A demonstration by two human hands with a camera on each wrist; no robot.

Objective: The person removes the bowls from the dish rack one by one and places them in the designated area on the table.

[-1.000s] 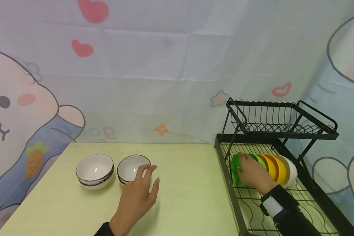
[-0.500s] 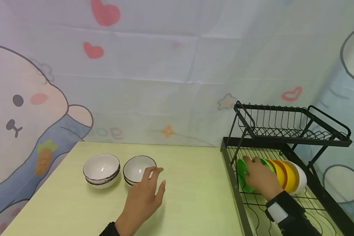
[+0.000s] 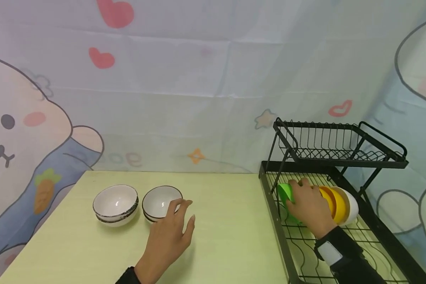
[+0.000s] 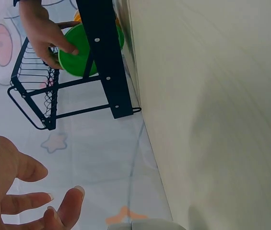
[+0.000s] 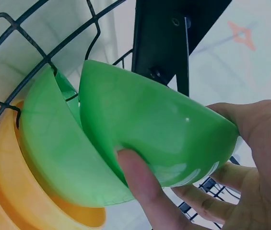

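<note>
My right hand [image 3: 310,205] grips the leftmost green bowl [image 5: 159,124] in the lower tier of the black dish rack [image 3: 285,252]. One finger presses the bowl's outside, and part of the hand goes behind its rim. This bowl leans away from a second green bowl [image 5: 63,139], which the hand covers in the head view. Yellow bowls [image 3: 339,205] and a white bowl [image 3: 352,207] stand on edge to the right. Over the table my left hand [image 3: 167,238] holds nothing, its fingers loosely bent beside the right-hand stack of white bowls [image 3: 157,201].
Another stack of dark-rimmed white bowls [image 3: 115,203] stands at the left on the pale yellow table [image 3: 230,236]. The rack's upper wire tier [image 3: 340,154] overhangs the back of the lower one. Behind the table hangs a printed cloth [image 3: 198,79].
The leftmost green bowl has tilted and risen slightly in my right hand, which has turned over the row. My left hand stays about where it was. The head view swung right, then back.
</note>
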